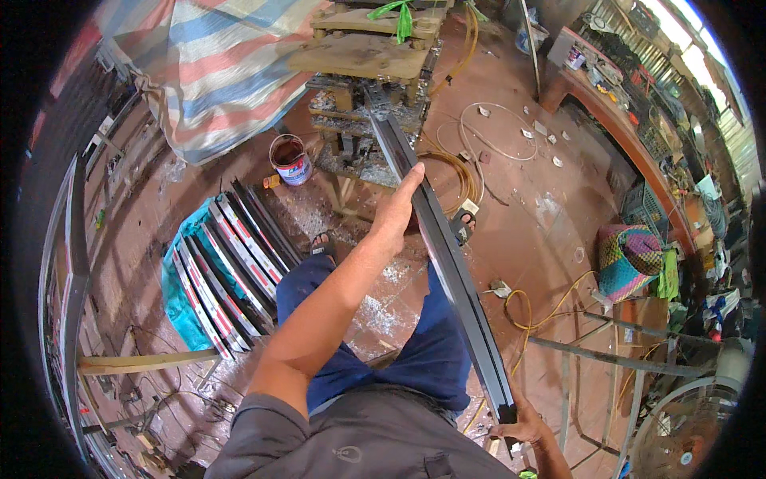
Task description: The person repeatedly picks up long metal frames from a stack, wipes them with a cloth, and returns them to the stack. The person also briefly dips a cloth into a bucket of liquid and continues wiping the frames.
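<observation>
A long dark metal profile (449,263) with lengthwise grooves slants across my body, from the far middle down to the near right. My left hand (396,209) is closed around its upper part, the thumb lying along the top. Down at its near end, my right hand (523,425) grips the tip from beneath and beside, with some fingers hidden behind it. The far end reaches the wooden-topped workbench (359,64), whose lower shelves are strewn with metal shavings; whether the profile touches it I cannot tell.
Several similar profiles (231,259) with striped labels lie on a teal sheet (177,299) at left. A paint bucket (290,160) stands near the bench. Yellow hose (467,180) and cable (533,326) cross the tiled floor. At right are a woven bag (626,259), metal frames and a fan (678,443).
</observation>
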Demonstrator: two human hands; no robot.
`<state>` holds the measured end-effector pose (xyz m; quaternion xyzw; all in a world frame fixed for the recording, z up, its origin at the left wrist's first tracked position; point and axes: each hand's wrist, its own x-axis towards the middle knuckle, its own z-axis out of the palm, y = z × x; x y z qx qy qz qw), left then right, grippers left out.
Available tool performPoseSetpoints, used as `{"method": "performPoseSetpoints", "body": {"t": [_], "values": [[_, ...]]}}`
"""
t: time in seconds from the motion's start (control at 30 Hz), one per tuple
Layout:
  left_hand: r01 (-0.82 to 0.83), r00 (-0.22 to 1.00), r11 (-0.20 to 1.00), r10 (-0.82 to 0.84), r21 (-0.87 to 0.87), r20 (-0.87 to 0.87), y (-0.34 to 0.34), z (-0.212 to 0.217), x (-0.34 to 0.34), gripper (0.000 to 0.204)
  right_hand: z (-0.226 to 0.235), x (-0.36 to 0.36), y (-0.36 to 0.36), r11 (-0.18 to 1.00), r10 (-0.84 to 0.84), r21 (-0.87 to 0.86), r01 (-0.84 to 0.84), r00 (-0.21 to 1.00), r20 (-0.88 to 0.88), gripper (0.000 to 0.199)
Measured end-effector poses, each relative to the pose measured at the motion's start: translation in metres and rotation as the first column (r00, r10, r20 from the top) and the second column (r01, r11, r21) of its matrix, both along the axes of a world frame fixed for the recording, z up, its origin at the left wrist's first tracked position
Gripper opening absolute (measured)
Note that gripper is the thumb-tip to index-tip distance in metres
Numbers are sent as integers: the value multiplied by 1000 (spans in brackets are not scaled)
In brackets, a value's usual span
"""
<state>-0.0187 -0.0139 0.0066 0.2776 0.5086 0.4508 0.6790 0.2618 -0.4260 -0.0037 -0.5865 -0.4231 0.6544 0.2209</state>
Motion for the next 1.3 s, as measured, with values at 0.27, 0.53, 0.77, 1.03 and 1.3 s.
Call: {"method": "performPoseSetpoints", "body": {"t": [0.27, 0.53, 0.77, 1.03, 1.3], "values": [[6, 1000, 989, -8, 146, 12, 26, 2, -4, 54, 30, -35, 47, 983, -16, 186, 2, 997, 72, 121], [-35, 999, 990, 32, 139, 23, 34, -5, -1, 63, 46, -43, 57, 996, -69, 56, 69, 998, -8, 119], [-112, 994, 990, 111, 88, 18, 62, -1, -3, 66, 72, -52, 89, 992, -111, 54, 117, 989, -95, 117], [-84, 996, 992, 84, 98, 8, 88, 3, -15, 60, 70, -67, 115, 991, -129, 19, 132, 983, -129, 117], [-133, 991, 983, 130, 127, 35, 89, 2, -11, 56, 74, -61, 119, 995, -95, 9, 95, 994, -54, 122]]}}
